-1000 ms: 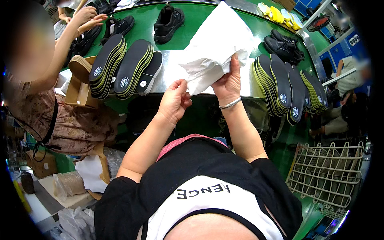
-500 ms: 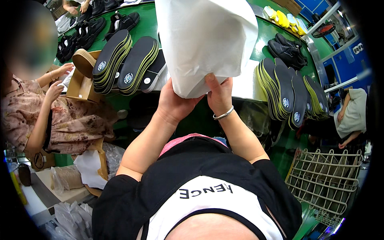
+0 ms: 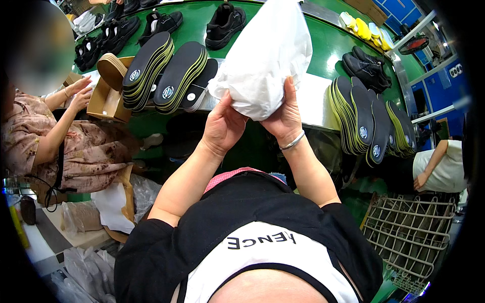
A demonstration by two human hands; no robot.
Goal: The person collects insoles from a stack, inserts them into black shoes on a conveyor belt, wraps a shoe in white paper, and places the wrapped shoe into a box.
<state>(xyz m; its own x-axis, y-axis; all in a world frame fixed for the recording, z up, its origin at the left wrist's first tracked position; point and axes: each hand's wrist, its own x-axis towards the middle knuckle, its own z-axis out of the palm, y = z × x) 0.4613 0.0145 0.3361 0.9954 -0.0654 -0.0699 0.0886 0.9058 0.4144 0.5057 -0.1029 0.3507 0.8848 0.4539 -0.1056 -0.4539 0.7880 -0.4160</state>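
Both of my hands hold a bundle of white tissue paper point(image 3: 265, 58) up in front of me, above the edge of a green work table point(image 3: 323, 45). My left hand point(image 3: 225, 126) grips the bundle's lower left side. My right hand point(image 3: 285, 116), with a silver bangle on the wrist, grips its lower right side. The paper is gathered into a rounded, bulging shape; what it wraps is hidden. Fanned stacks of black insoles point(image 3: 166, 76) lie on the table just left of the bundle.
More black insoles point(image 3: 366, 123) are fanned out at the right. Black shoes point(image 3: 225, 20) stand further back, yellow pieces point(image 3: 364, 28) at the far right. A person in a patterned top point(image 3: 60, 146) sits at my left by a cardboard box point(image 3: 108, 98). A wire basket point(image 3: 409, 235) stands lower right.
The paper went from a loose sheet held up wide to a gathered bundle closed between both hands, which have drawn together under it. The person at my left lowered their arms.
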